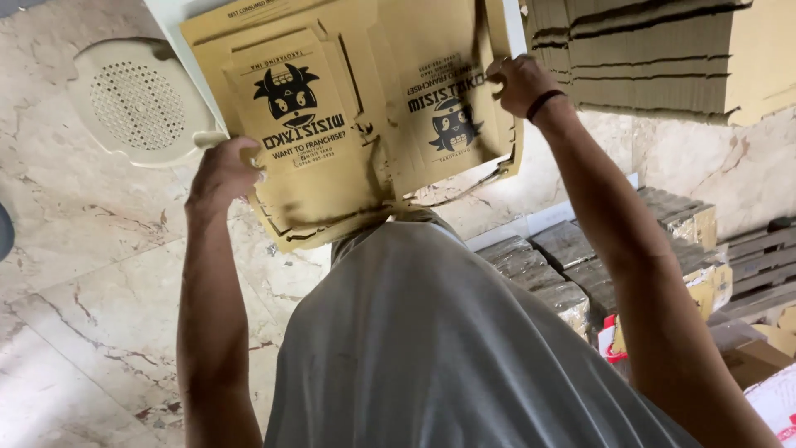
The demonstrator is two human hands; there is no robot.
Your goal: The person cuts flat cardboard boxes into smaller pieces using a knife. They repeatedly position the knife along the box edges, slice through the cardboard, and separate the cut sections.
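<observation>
Held out over the marble floor (75,274), the flat printed cardboard box blanks (356,124) are pinched at opposite edges, left hand (222,172) gripping the near-left side and right hand (518,83) closed on the far edge, so the loose sheets stay stacked.

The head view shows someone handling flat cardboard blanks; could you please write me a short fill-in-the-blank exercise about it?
1. The left hand and the right hand both grip a flat, printed box blank made of ____.
2. The band on the right wrist is coloured ____.
3. The round cream stool stands on a floor of ____.
4. The person's shirt is coloured ____.

Missing words: cardboard; black; marble; grey
</observation>
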